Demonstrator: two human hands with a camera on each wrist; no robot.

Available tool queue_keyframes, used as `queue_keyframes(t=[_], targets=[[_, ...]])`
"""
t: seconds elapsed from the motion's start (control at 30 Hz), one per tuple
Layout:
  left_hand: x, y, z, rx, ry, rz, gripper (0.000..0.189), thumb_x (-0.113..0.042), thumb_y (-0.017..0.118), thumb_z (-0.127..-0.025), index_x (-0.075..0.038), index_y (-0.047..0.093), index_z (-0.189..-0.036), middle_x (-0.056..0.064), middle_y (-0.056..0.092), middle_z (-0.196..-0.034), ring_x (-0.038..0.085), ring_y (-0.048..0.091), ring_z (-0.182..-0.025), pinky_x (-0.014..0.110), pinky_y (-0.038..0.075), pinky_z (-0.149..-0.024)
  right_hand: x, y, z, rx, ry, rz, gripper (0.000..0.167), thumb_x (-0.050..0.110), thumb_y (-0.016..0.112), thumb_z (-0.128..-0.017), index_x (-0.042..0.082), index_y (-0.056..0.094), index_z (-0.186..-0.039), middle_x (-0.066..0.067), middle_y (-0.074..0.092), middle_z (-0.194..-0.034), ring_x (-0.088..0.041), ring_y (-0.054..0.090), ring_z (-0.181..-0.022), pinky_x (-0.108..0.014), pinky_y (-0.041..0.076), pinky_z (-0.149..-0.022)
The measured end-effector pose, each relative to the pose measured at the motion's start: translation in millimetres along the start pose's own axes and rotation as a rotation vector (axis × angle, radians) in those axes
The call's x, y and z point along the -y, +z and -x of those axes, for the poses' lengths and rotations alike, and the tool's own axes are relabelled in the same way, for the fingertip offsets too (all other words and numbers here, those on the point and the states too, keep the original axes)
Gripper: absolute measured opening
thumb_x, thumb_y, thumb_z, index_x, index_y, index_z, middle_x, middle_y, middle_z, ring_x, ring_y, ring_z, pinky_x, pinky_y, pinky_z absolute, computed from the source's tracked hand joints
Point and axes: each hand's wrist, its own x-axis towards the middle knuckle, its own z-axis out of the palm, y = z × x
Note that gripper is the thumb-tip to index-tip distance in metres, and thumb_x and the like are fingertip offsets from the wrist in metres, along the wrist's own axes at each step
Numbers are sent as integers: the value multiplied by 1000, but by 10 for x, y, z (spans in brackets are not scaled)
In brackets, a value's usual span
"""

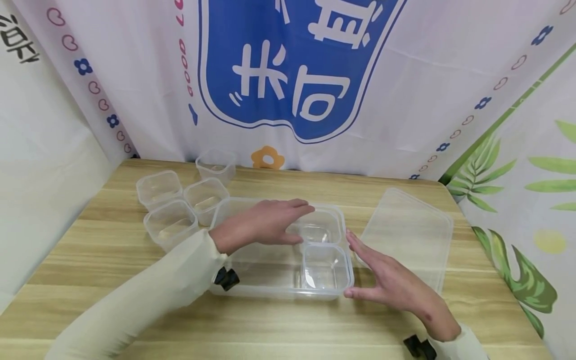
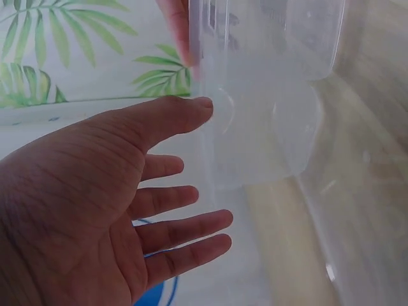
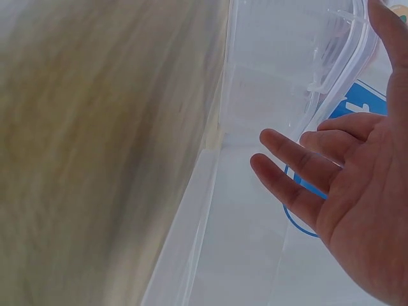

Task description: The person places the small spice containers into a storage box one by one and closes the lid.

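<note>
A large clear plastic box [image 1: 270, 291] stands on the table with two small clear containers in its right end, a far one [image 1: 321, 227] and a near one [image 1: 327, 267]. Over the box's middle, my left hand [image 1: 267, 222] reaches with fingers extended, its fingertips at the far small container. In the left wrist view, the thumb [image 2: 185, 115] overlaps a small container's edge and the palm is bare. My right hand [image 1: 396, 282] is spread beside the box's right end, thumb right at the near corner. The right wrist view shows its fingers [image 3: 293, 197] loosely extended and holding nothing.
Several more small clear containers [image 1: 171, 225] stand together left of the box. A flat clear lid [image 1: 411, 235] lies to the right, partly behind my right hand. A printed curtain [image 1: 396, 100] hangs along the table's back edge.
</note>
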Motion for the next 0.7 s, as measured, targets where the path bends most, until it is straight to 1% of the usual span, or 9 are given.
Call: queue_keyframes(t=[0.2,0.4,0.57,0.7], targets=[[63,-77,196,-85,11,7,60,-40,71,-98,-14,55,-149,8,57,-145,27,61,-124,47,52,-99,11,-9,-10,6,5,1,111,55,79,-86,11,15,-166,-16,24,-166,-31,39,-144,-53,35,-113],[177,-153,446,-150,-16,22,53,-41,69,-99,-13,61,-143,8,65,-134,26,65,-114,47,55,-93,17,-6,-14,10,3,8,111,55,79,-87,11,14,-166,-18,25,-165,-30,40,-143,-53,35,-113],[302,-127,668,-240,-50,33,49,-39,72,-97,-11,66,-136,7,68,-124,23,67,-105,45,57,-87,17,-3,-13,12,10,5,111,55,78,-87,12,14,-166,-17,24,-166,-31,39,-143,-53,35,-113],[417,-91,871,-332,-73,52,47,-36,75,-95,-8,68,-133,9,69,-122,26,68,-107,47,57,-88,17,-10,-9,13,12,12,111,55,78,-87,12,14,-166,-16,23,-166,-31,39,-143,-53,35,-113]])
